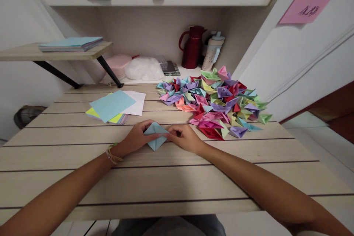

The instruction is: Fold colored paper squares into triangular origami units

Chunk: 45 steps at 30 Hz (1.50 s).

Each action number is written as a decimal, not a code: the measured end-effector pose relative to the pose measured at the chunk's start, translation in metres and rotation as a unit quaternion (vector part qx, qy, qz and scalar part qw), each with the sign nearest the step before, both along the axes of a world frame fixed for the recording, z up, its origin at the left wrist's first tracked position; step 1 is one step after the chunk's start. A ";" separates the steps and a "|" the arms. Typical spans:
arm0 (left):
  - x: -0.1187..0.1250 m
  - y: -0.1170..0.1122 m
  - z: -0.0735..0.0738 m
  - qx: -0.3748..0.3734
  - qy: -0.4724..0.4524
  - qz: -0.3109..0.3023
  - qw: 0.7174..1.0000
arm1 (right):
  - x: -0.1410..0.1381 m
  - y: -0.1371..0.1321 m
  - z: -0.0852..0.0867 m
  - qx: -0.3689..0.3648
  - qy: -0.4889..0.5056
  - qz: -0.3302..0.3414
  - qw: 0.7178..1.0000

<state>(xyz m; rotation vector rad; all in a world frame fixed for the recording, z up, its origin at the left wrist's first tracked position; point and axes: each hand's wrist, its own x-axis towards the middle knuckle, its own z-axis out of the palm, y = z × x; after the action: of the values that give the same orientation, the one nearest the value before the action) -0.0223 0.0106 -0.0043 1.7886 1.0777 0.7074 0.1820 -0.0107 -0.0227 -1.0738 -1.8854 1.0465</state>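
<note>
Head view: folded blue paper (155, 137) pinched at sides by left hand (135, 138) and right hand (184, 138) grips.

On the table (166, 177): stack (112, 106) left, heap (215, 99) right, sheet (155, 136) before them.

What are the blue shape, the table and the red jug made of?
The blue shape looks like thin matte paper: sharp creases. The table seems pale wood or wood-look laminate: grain, dark seams. The red jug is glossy, maybe plastic or coated metal.

L hand (136, 139), R hand (184, 138) pinch paper (155, 138)
</note>
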 end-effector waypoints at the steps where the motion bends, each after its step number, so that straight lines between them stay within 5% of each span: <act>1: -0.001 0.001 -0.001 -0.008 -0.012 0.011 1.000 | 0.000 0.001 0.000 -0.016 0.016 -0.010 1.000; 15: -0.001 0.003 -0.002 -0.075 -0.132 0.039 0.988 | 0.000 0.005 -0.001 -0.078 0.132 -0.048 0.987; 28: -0.002 0.002 -0.008 -0.095 -0.158 -0.005 0.983 | 0.000 0.009 -0.008 -0.102 0.278 -0.082 0.952; 37: 0.002 -0.004 -0.004 -0.052 -0.198 0.017 0.979 | 0.002 0.008 -0.006 -0.035 0.185 -0.084 0.979; 45: -0.001 0.002 -0.010 -0.024 -0.121 0.021 0.992 | 0.002 0.006 -0.006 -0.063 0.166 -0.085 0.980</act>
<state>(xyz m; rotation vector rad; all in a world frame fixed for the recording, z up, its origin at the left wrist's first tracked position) -0.0235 0.0126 -0.0141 1.5967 0.9616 0.8915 0.1841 -0.0051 -0.0291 -1.0385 -1.4529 1.1763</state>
